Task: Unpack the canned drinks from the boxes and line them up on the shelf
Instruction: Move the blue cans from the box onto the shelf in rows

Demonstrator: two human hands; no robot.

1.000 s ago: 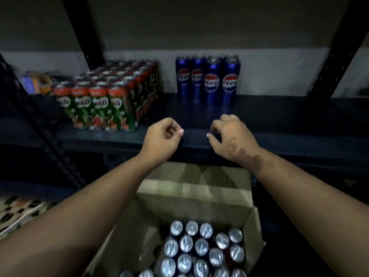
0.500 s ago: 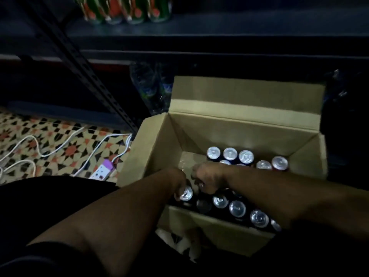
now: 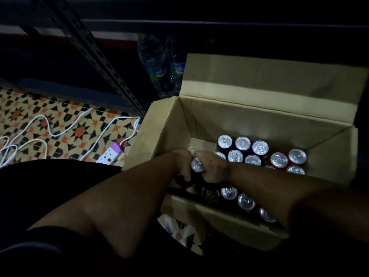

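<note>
Hands (image 3: 199, 166) clasp one upright can (image 3: 197, 164), top up, in box (image 3: 229, 118).

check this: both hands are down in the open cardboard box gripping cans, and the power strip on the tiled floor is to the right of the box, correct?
Not quite. The head view shows the power strip left of the cardboard box, not right. The left hand and right hand are indeed in it, around cans.

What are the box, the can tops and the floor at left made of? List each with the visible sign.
Box: corrugated cardboard, matte tan, with creased, folded-out flaps.
Can tops: probably aluminium, bright silver, glinting, with pull tabs.
Floor: seems to be tile or printed vinyl, with a repeating orange, black and cream star pattern; the dim light leaves it open.
</note>
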